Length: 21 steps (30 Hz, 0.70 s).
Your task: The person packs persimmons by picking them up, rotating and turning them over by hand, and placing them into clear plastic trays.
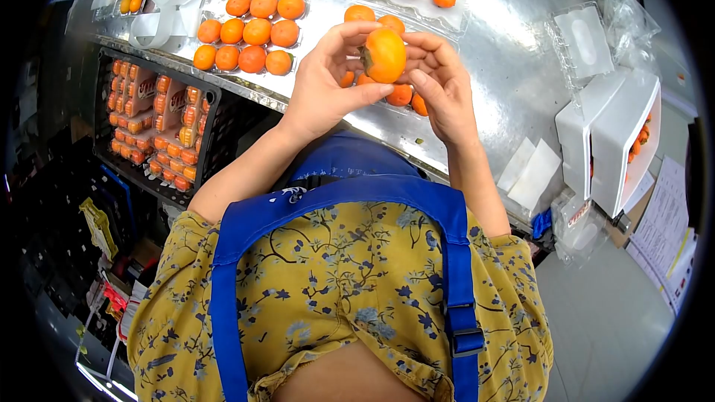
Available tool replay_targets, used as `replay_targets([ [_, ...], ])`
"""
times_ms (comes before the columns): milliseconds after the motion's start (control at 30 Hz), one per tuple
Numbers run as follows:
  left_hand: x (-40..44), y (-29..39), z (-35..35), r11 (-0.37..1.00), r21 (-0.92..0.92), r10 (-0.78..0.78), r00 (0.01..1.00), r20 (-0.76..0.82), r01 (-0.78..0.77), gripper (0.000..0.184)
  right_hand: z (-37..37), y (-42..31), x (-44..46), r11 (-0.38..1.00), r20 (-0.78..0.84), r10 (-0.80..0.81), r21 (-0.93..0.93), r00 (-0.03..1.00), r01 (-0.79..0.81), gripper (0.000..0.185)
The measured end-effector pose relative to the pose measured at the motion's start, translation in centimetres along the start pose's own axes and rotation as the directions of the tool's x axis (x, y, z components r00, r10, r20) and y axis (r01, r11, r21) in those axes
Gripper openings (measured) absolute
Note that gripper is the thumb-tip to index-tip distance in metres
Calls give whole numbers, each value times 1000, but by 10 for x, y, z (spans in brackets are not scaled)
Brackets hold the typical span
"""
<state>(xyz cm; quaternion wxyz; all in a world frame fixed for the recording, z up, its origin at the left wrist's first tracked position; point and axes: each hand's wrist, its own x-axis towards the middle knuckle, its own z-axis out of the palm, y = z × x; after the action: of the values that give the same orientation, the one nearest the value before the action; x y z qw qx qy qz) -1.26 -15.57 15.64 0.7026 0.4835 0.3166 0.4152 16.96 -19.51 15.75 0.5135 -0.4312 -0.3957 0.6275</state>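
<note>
An orange persimmon (386,56) with a green-brown calyx on its left side is held up between my two hands, above the metal table. My left hand (331,74) has its thumb and fingers around the fruit's left side. On the right side, my right hand (441,82) touches it with curved fingers. Behind and below the hands lies a group of orange fruits (400,94), partly hidden by them. To the left, several orange fruits (257,32) sit in rows in a clear tray.
The metal table (506,67) bears clear trays with white liners (417,18) at the back. A black crate (211,115) of packed fruit stands below left. White foam boxes (581,134) are at the right, near white paper sheets (532,171) and clear plastic packaging (624,22).
</note>
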Motion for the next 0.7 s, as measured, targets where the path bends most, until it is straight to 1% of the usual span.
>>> replay_targets([
  [67,0,-1,-2,976,197,96,995,6,-95,60,7,-5,-1,990,-12,119,72,993,-118,39],
  [133,0,1,-3,896,406,185,982,29,-181,58,10,-3,0,975,2,145,171,989,-144,38],
  [167,0,4,-1,871,448,208,977,37,-202,58,12,-2,0,963,10,158,220,987,-156,37],
  [233,0,9,3,814,528,251,966,55,-241,57,14,-2,0,955,7,191,232,982,-187,37],
  [333,0,5,1,747,585,324,941,93,-315,58,12,-1,0,938,27,216,271,976,-215,38],
  [467,2,5,1,685,630,360,922,143,-365,59,9,-3,0,908,58,245,335,968,-250,40],
  [533,3,5,0,648,642,386,903,188,-410,60,8,-4,0,930,67,184,312,981,-196,42],
  [567,2,7,1,729,580,329,929,170,-364,60,8,-5,0,939,72,153,301,986,-168,43],
  [633,-1,14,4,861,442,207,967,151,-253,62,7,-4,0,950,45,144,272,989,-151,46],
  [700,0,6,1,926,319,179,979,98,-201,57,6,-4,0,959,42,131,247,991,-137,47],
])
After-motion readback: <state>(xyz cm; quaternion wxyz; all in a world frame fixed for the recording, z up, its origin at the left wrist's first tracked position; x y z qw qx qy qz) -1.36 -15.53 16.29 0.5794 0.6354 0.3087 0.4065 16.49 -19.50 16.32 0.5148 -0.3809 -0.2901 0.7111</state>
